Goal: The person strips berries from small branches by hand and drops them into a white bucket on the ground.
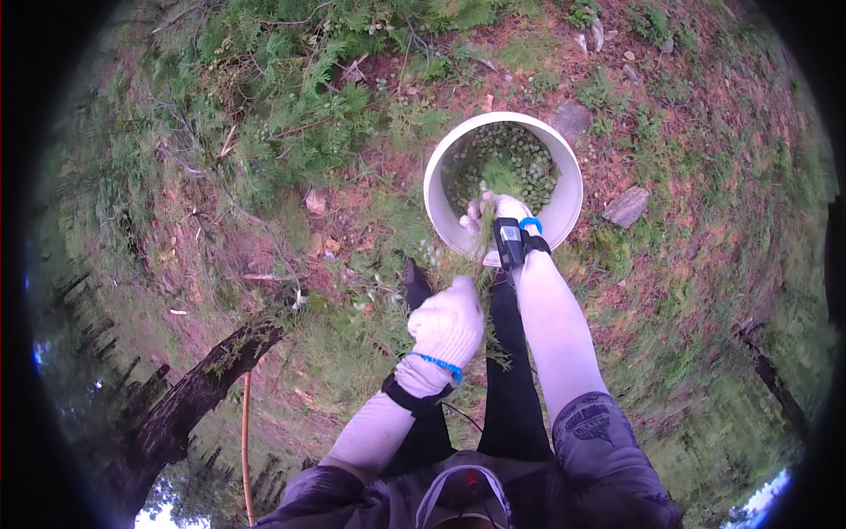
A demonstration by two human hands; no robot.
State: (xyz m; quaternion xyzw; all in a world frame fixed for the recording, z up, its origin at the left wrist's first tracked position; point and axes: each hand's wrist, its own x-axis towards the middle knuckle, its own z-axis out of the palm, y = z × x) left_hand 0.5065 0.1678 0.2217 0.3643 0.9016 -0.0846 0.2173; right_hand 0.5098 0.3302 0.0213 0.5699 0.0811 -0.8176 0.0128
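Observation:
A white bucket (571, 204) stands on the ground ahead of me, partly filled with small round green cones (531, 163). My right hand (506, 210), in a white knit glove, reaches over its near rim, fingers curled round a feathery evergreen branch. Green foliage (503, 179) of the branch shows beyond the fingers, over the cones. Nearer my body and left of the right forearm, my left hand (448, 324), also gloved, is closed in a fist on the same branch, its stem mostly hidden by the glove. Leafy sprays hang around the left hand.
Cut evergreen boughs (308, 97) with cones lie at the far left. Rocks (626, 206) lie right of the bucket. A dark tree trunk (198, 388) leans at the left, beside a thin brown pole (246, 441). My legs (509, 388) stand just behind the bucket.

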